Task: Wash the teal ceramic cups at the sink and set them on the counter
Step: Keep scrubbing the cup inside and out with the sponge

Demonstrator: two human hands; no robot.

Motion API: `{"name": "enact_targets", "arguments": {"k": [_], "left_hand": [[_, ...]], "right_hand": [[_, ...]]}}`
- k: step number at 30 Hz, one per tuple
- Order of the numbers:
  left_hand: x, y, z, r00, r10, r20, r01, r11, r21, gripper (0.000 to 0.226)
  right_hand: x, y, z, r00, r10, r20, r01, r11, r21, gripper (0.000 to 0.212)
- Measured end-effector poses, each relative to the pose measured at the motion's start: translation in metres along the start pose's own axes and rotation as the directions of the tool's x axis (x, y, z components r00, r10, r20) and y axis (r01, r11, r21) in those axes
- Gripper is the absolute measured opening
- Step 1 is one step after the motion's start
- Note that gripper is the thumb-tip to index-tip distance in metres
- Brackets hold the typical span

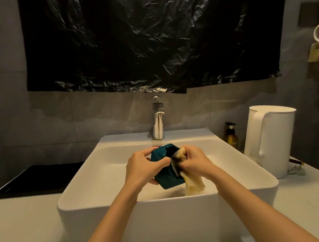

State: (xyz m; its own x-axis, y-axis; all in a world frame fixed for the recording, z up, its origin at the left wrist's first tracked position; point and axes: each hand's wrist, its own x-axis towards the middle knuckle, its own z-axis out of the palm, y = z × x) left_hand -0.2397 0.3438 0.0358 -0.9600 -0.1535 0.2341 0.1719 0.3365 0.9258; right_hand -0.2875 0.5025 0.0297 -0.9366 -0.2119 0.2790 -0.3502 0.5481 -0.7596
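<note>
While the fingers [149,151] of the left hand [141,167] curl round the teal cup [165,179] — thumb laid across its near face, the others hooked over the far edge — the right hand [195,162] bunches a pale yellow cloth [193,187] tight in its fingers and presses it into the cup's dark mouth. A tail of the cloth hangs down toward the basin.

The cup is held tilted above the middle of the white sink [169,208], on the near side of the chrome faucet [158,125]. It appears clear of the basin floor.

Its walls look flat-sided and glazed, so I judge it stiff, fairly weighty for its size and slick once wet. A knock on the hard sink wall could chip it. The safest hold is likely across two opposite flat faces, not by the rim. Whether it has a handle I cannot tell.

On the tabletop [20,228], a black tray [37,180] lies to the left. To the right stand an amber bottle [232,138] and a white kettle [271,138].
</note>
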Motion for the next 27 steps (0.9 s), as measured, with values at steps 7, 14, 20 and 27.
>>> {"name": "enact_targets", "arguments": {"k": [7, 14, 20, 27], "left_hand": [[0.001, 0.001, -0.006, 1.0, -0.001, 0.012, 0.001, 1.0, 0.003, 0.05], [0.001, 0.001, -0.002, 1.0, 0.013, 0.028, -0.013, 1.0, -0.02, 0.048], [0.0, 0.001, 0.004, 0.993, 0.118, 0.011, -0.117, 0.992, -0.055, 0.062], [-0.002, 0.003, 0.001, 0.978, 0.14, -0.155, -0.15, 0.987, -0.052, 0.054]], "right_hand": [[0.006, 0.001, 0.006, 0.999, -0.043, -0.027, 0.039, 0.988, -0.15, 0.015], [0.006, -0.002, 0.006, 0.996, -0.026, -0.088, 0.022, 0.999, -0.042, 0.015], [0.013, -0.002, 0.011, 0.984, -0.017, -0.179, 0.02, 1.0, 0.016, 0.018], [0.014, -0.003, 0.017, 0.986, 0.166, 0.017, -0.167, 0.98, 0.105, 0.025]]}}
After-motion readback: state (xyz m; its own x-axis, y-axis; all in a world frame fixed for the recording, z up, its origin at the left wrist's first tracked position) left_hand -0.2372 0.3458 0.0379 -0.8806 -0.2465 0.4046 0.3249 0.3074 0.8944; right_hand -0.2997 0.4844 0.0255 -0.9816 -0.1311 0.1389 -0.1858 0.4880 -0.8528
